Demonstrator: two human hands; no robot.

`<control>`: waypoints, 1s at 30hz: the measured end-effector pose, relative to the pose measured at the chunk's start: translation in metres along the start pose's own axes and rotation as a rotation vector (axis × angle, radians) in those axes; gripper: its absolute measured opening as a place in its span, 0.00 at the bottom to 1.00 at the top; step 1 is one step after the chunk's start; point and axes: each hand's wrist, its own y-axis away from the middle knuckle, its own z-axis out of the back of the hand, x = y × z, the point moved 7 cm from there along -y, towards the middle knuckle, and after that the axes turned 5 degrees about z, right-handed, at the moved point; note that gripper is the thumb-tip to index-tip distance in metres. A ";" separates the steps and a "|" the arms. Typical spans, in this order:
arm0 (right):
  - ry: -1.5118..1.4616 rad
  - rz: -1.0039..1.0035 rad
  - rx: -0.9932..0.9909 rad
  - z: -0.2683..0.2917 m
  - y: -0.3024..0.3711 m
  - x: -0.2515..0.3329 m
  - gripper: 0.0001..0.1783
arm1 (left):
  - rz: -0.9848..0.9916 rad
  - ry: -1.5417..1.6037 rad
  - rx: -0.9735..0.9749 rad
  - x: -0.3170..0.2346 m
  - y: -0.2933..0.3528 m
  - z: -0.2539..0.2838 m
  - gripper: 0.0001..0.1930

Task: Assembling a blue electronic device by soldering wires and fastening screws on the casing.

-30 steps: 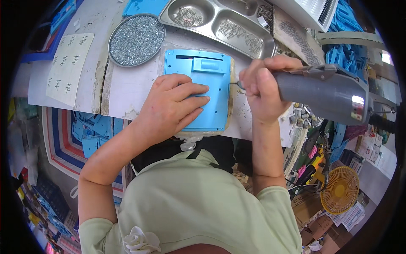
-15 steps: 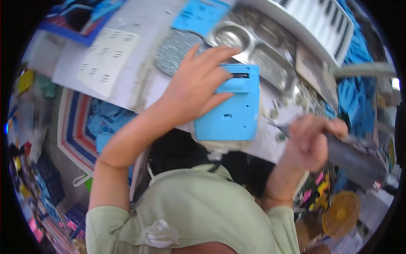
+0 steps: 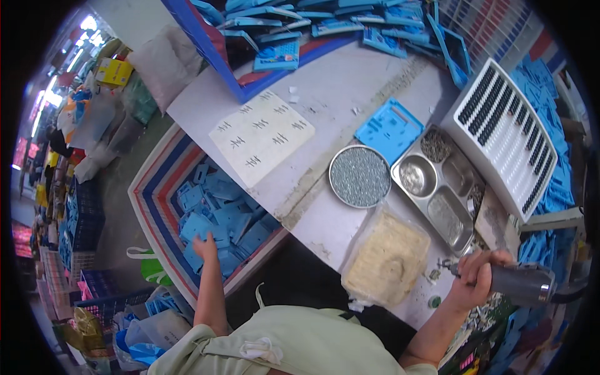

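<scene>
My right hand (image 3: pixel 478 278) is wrapped round a dark grey power screwdriver (image 3: pixel 522 282), held over the table's right front edge with its tip pointing left. My left hand (image 3: pixel 206 249) reaches down over a striped woven bag (image 3: pixel 148 194) beside the table, fingers apart at the heap of blue plastic panels (image 3: pixel 234 219) inside. No panel shows clearly in its grasp. On the table before me lies a beige pad (image 3: pixel 387 256) in clear wrapping. Behind the pad stands a round dish of small screws (image 3: pixel 360 177). Another blue panel (image 3: pixel 389 130) lies flat behind that dish.
A steel compartment tray (image 3: pixel 462 240) with small metal parts sits right of the dish. Beyond it leans a white rack (image 3: pixel 531 169) with rows of black pieces. A marked paper sheet (image 3: pixel 262 140) lies left. At the back, a blue-edged box (image 3: pixel 215 59) holds many blue cases.
My left hand has left the table and moved down left into the bag. The blue panel is gone from the pad. My right hand still grips the screwdriver. The view has swung left.
</scene>
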 end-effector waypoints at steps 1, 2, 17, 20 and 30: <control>0.026 -0.001 -0.011 0.003 0.000 0.005 0.19 | -0.427 0.148 -0.113 -0.100 0.010 0.016 0.28; 0.036 -0.006 -0.022 0.007 -0.001 0.007 0.19 | -0.598 0.442 -0.109 -0.200 0.035 0.047 0.24; 0.211 -0.042 -0.119 0.056 0.008 0.027 0.20 | -0.810 -0.249 -0.129 -0.853 -0.021 0.065 0.35; 0.252 -0.035 -0.140 0.061 0.006 0.027 0.19 | -0.938 -0.272 -0.124 -0.873 -0.029 0.057 0.24; 0.904 0.561 -0.382 0.015 0.000 0.103 0.45 | -1.034 0.651 -0.182 -0.814 -0.038 0.237 0.12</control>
